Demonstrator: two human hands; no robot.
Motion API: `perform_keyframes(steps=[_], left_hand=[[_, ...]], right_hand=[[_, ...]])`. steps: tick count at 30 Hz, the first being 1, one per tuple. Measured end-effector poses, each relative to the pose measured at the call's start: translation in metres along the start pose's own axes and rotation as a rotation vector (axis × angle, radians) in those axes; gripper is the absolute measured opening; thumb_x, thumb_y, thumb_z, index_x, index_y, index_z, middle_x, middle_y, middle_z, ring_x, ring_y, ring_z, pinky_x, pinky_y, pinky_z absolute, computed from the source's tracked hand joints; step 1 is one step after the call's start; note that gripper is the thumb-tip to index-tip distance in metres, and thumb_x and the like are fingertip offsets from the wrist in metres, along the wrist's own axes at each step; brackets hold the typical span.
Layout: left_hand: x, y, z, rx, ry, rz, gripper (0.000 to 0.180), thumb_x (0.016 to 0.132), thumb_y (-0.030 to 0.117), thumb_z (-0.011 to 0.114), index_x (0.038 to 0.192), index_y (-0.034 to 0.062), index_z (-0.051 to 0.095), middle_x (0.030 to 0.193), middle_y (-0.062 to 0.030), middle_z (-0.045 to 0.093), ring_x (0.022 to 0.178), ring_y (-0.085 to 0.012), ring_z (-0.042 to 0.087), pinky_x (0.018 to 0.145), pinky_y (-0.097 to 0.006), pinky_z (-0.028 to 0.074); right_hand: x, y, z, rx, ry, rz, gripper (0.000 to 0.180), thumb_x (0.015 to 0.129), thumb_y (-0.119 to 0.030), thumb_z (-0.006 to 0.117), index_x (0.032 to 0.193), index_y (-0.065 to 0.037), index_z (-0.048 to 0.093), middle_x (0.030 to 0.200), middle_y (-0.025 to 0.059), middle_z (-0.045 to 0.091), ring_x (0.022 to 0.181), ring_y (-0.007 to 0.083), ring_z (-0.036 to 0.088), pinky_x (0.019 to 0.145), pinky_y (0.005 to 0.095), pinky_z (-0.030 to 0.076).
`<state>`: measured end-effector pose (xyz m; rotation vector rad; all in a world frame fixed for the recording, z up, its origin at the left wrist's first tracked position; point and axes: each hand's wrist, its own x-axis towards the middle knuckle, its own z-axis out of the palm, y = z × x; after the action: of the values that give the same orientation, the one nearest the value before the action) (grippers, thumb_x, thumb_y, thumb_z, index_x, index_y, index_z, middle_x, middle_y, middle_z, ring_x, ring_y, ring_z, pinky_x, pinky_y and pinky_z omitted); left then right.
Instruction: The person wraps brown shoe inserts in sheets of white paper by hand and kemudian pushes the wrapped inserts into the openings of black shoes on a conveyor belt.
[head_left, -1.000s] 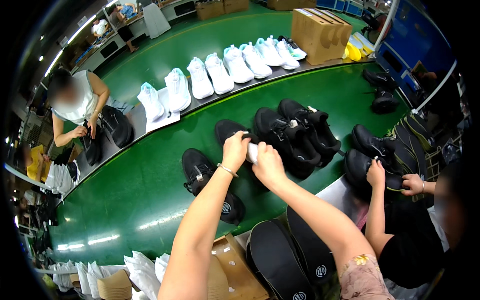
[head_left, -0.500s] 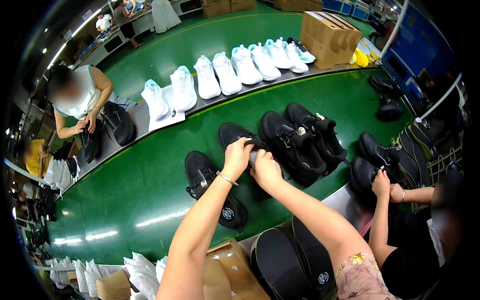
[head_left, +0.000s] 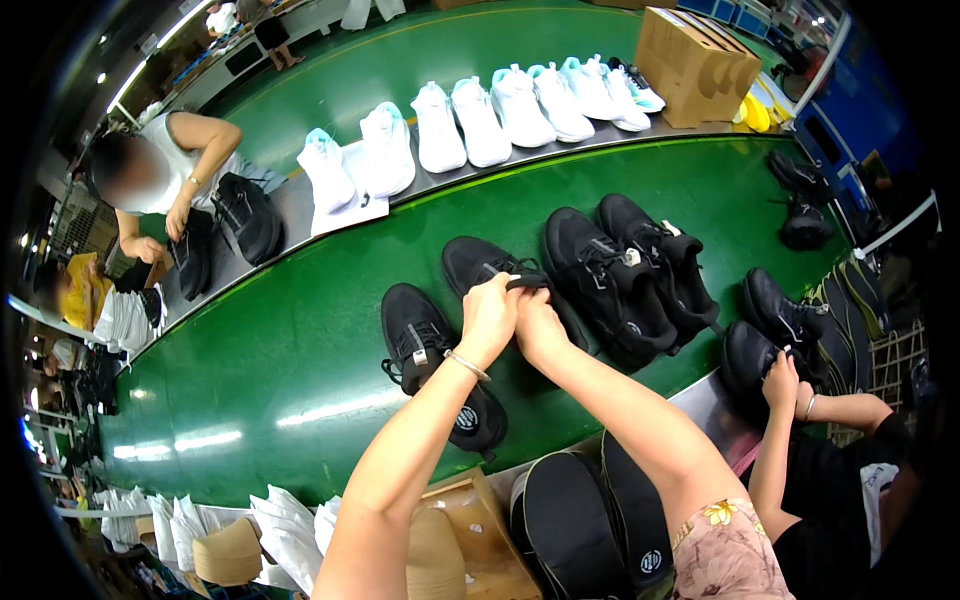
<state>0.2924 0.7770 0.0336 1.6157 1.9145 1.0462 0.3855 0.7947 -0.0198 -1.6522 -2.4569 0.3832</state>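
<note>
The black shoe [head_left: 490, 268] lies on the green belt [head_left: 300, 340], second from the left in a row of black shoes, toe pointing away. Both hands meet at its opening: the left hand [head_left: 490, 318] is closed around the near edge of the collar, and the right hand [head_left: 537, 325] sits against it, fingers curled on the tongue or lace; how firmly either pinches I cannot tell.

The risks, as I judge them: the hands crowd each other, so a tug could slip off the collar or drag the shoe into the neighbour shoe [head_left: 432, 362] just to its left, which lies under the left wrist. Should the belt be running, the shoe could also pull out of the grasp.

A brown carton [head_left: 695, 65] stands at the far right beyond the white shoes [head_left: 480, 120], with yellow items [head_left: 752, 112] beside it. Small white tags [head_left: 632, 257] show on the laces of the next black pair. Flat brown cardboard [head_left: 480, 540] and white paper stacks [head_left: 190, 525] lie along the near edge. Round white logos mark the dark insoles [head_left: 590, 530] below.
</note>
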Motion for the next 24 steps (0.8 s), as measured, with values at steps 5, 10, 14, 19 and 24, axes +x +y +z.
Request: perform_keyframes(steps=[5,10,14,19,24], left_hand=[[-0.001,-0.001,0.012,0.005,-0.011,0.054,0.019,0.083,0.018,0.056,0.09,0.0003,0.06,0.076,-0.022,0.061,0.074,-0.0375,0.061,0.064,-0.042,0.047],[0.001,-0.004,-0.006,-0.075,-0.118,0.001,0.032,0.081,0.023,0.061,0.105,0.0017,0.057,0.097,-0.0219,0.062,0.094,-0.036,0.059,0.081,-0.039,0.046],[-0.02,0.026,-0.084,-0.063,-0.083,0.143,0.069,0.075,0.035,0.067,0.124,-0.0073,0.042,0.125,-0.0255,0.047,0.114,-0.0375,0.046,0.1,-0.038,0.035],[-0.125,0.089,-0.245,-0.23,0.001,0.155,0.043,0.086,0.021,0.06,0.117,-0.0065,0.049,0.115,-0.0172,0.057,0.108,-0.0233,0.055,0.087,-0.031,0.046],[-0.286,0.02,-0.398,-0.385,0.529,0.021,0.025,0.09,0.012,0.054,0.109,-0.004,0.055,0.103,-0.0107,0.061,0.094,-0.0151,0.058,0.076,-0.026,0.048]], right_hand=[[0.008,0.011,-0.001,-0.017,-0.091,0.001,0.024,0.083,-0.003,0.048,0.102,0.009,0.043,0.092,0.0264,0.054,0.075,0.0353,0.064,0.065,0.0379,0.055],[-0.027,0.011,-0.084,0.183,-0.121,-0.05,0.038,0.072,0.003,0.056,0.105,0.012,0.04,0.095,0.0289,0.054,0.089,0.0441,0.057,0.078,0.045,0.048],[-0.082,-0.003,-0.188,0.378,0.231,-0.174,0.022,0.079,-0.006,0.051,0.099,0.003,0.057,0.089,0.0251,0.06,0.087,0.0386,0.059,0.074,0.042,0.047],[-0.184,-0.076,-0.245,0.793,-0.006,-0.12,0.024,0.088,-0.002,0.049,0.111,0.002,0.054,0.095,0.0091,0.059,0.085,0.0141,0.06,0.073,0.0246,0.048],[-0.303,-0.23,-0.204,0.907,-0.314,-0.55,0.017,0.085,-0.004,0.056,0.101,0.001,0.059,0.086,0.0119,0.062,0.075,0.0175,0.061,0.067,0.027,0.049]])
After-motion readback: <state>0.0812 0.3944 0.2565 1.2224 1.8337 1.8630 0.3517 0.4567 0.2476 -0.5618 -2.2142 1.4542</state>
